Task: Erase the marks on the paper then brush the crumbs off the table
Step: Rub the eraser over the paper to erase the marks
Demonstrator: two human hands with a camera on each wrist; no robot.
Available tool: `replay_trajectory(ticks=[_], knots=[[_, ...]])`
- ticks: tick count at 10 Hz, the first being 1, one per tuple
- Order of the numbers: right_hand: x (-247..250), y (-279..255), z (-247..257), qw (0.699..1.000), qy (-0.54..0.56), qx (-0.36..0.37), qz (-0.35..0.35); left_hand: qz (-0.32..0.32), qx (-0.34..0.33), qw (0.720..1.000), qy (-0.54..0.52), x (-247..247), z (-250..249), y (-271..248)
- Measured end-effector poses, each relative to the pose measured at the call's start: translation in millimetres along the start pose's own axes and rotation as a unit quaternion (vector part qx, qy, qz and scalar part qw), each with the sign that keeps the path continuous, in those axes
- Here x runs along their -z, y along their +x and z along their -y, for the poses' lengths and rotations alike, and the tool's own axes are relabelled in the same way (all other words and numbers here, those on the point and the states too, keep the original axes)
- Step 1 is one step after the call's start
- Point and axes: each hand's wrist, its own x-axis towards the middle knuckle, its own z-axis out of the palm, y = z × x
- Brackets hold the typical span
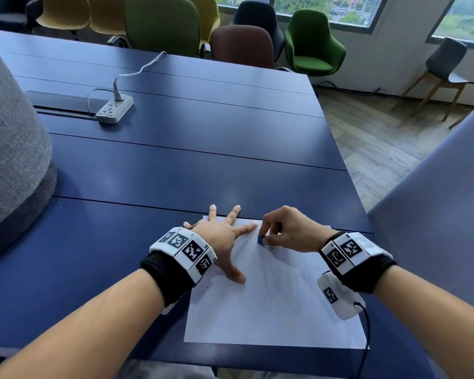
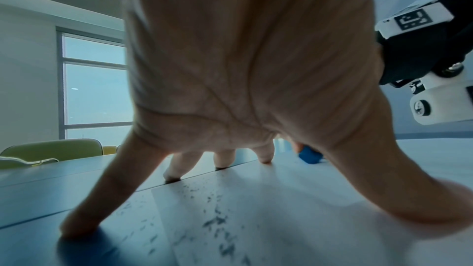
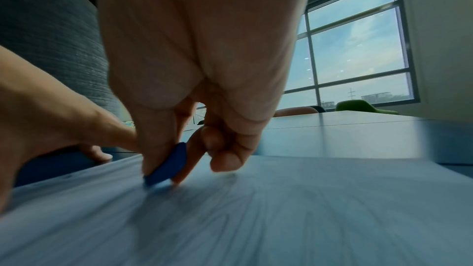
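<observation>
A flat white sheet of paper [image 1: 274, 305] lies on the smooth navy worktop [image 1: 175, 149], faint grey pencil marks [image 1: 277, 285] at its centre. The left hand [image 1: 222, 236] presses it with straight, splayed fingers – dark wispy crumbs [image 2: 217, 221] lie scattered beneath the palm. At the sheet's 12 o'clock edge, the right hand [image 1: 288, 231] pinches a small rounded blue eraser [image 3: 166, 167], its lower edge on the paper.

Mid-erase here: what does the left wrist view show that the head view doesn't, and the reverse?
Only the left wrist view shows the dark eraser crumbs scattered under the left hand. Only the head view shows the whole white paper sheet, its faint pencil marks and the white power strip. Both show the small blue eraser pinched by the right hand.
</observation>
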Motion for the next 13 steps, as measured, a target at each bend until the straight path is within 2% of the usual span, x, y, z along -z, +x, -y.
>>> replay_trajectory(ticks=[1, 2, 3, 4, 6, 7, 9, 10, 12, 13], knots=[[1.4, -6.9, 6.9, 0.996, -0.018, -0.001, 0.089, 0.003, 0.003, 1.0, 0.001, 0.3, -0.2, -1.0], [6.2, 1.2, 2.6, 1.0, -0.021, -0.012, 0.017, 0.002, 0.001, 1.0, 0.002, 0.4, 0.1, -0.8], [3.3, -1.3, -0.7, 1.0, -0.005, -0.013, -0.006, 0.003, 0.001, 1.0, 0.001, 0.8, -0.4, -1.2], [-1.5, -9.5, 5.2, 0.998, -0.02, 0.007, 0.06, 0.006, 0.004, 1.0, 0.0, 0.9, -0.5, -1.4], [-0.9, -1.3, -1.2, 1.0, -0.009, -0.007, -0.024, 0.003, 0.002, 1.0, 0.0, -0.4, 0.4, -0.7], [-5.8, -9.8, 1.4, 1.0, 0.005, -0.003, 0.03, 0.006, 0.004, 1.0, 0.002, 1.0, -0.9, -1.3], [0.1, -0.1, -10.0, 0.998, -0.003, -0.046, -0.038, 0.002, 0.001, 1.0, 0.004, 0.7, -0.7, -2.3], [-9.5, -7.4, -5.6, 0.999, -0.003, -0.036, -0.006, 0.004, 0.002, 1.0, 0.003, 1.0, -1.2, -3.3], [-0.7, -1.5, -9.0, 0.997, -0.008, -0.048, -0.06, 0.001, 0.001, 1.0, 0.004, 0.3, -0.3, -1.8], [-9.7, -11.4, -0.9, 1.0, 0.0, -0.022, 0.003, 0.004, 0.002, 1.0, 0.003, 1.5, -1.2, -2.7]])
